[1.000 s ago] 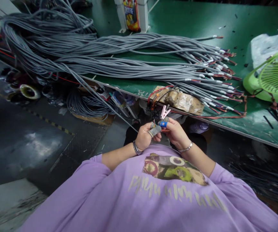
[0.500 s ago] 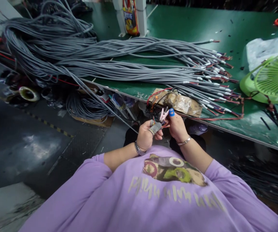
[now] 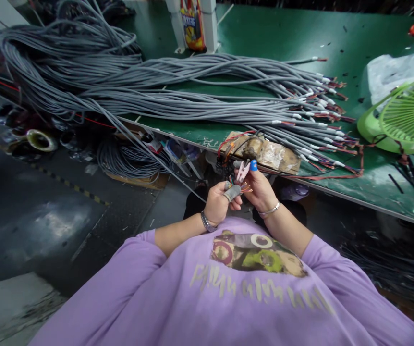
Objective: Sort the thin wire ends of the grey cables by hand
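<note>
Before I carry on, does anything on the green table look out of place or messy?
Yes, mildly: one gray cable sticks out beyond the bundle, its end apart from the others, and small dark scraps litter the table.

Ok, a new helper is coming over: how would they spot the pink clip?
Find the green table and, at its near edge, the taped brown block. Just below that in view, beside the blue wrap on the right hand, is the clip: pale pink, unlike the dark wires nearby.
</note>
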Demonstrator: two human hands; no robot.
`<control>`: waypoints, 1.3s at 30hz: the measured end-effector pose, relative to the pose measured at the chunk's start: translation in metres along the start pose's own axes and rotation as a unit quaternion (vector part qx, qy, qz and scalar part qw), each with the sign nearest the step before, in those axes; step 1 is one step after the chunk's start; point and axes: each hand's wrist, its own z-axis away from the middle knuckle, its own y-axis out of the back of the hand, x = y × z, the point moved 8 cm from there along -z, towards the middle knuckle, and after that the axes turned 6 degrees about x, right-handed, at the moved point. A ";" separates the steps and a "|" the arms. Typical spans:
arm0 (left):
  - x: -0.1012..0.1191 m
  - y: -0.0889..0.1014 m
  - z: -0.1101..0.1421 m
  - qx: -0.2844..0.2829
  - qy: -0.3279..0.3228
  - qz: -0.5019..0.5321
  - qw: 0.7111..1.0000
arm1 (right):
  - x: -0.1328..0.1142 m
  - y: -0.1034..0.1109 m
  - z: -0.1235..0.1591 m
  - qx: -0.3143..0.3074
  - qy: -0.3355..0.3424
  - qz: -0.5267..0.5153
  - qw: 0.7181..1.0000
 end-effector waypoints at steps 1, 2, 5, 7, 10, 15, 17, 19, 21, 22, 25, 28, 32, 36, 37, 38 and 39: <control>0.000 0.000 0.000 -0.002 -0.001 0.002 1.000 | 0.001 0.000 0.000 -0.002 -0.005 -0.003 1.000; 0.000 0.001 0.001 -0.003 -0.003 0.006 1.000 | 0.002 0.001 0.001 -0.005 -0.011 -0.006 1.000; -0.001 0.004 0.003 -0.011 -0.011 0.014 1.000 | 0.006 0.003 0.003 -0.023 -0.026 -0.010 0.999; -0.003 0.007 0.005 -0.018 -0.015 0.011 1.000 | 0.008 0.003 0.004 -0.047 -0.039 -0.011 0.998; -0.005 0.013 0.007 -0.022 -0.027 -0.003 0.999 | 0.012 0.006 0.010 -0.089 -0.072 0.000 0.993; 0.000 0.017 0.009 -0.013 -0.040 -0.017 0.999 | 0.015 0.011 0.026 -0.148 -0.106 0.084 0.980; 0.003 0.015 0.010 -0.012 -0.036 -0.035 0.999 | 0.012 0.013 0.030 -0.141 -0.088 0.120 0.979; 0.004 0.012 0.011 -0.013 -0.029 -0.049 0.998 | 0.006 0.014 0.031 -0.117 -0.053 0.146 0.981; 0.003 0.007 0.011 -0.030 -0.013 -0.061 0.998 | 0.001 0.013 0.032 -0.101 -0.023 0.162 0.981; 0.001 0.005 0.011 -0.046 0.000 -0.069 0.997 | 0.001 0.011 0.033 -0.101 -0.016 0.169 0.980; -0.006 -0.001 0.011 -0.092 0.034 -0.093 0.991 | 0.005 0.007 0.035 -0.108 -0.023 0.186 0.976; -0.006 0.002 0.011 -0.096 0.030 -0.085 0.991 | 0.006 0.010 0.033 -0.093 -0.023 0.165 0.982; -0.004 0.009 0.009 -0.069 0.004 -0.042 0.997 | 0.001 0.022 0.024 -0.069 -0.027 0.101 0.992; -0.004 0.011 0.007 -0.056 -0.001 -0.018 0.998 | 0.000 0.024 0.015 -0.047 -0.073 0.062 0.994; -0.003 0.010 0.006 -0.058 0.000 -0.016 0.998 | 0.001 0.020 0.014 -0.050 -0.083 0.068 0.993; -0.002 0.008 0.006 -0.061 0.001 -0.014 0.998 | 0.001 0.015 0.014 -0.058 -0.086 0.078 0.992; 0.000 0.007 0.005 -0.064 0.002 -0.012 0.998 | 0.001 0.009 0.013 -0.066 -0.078 0.089 0.991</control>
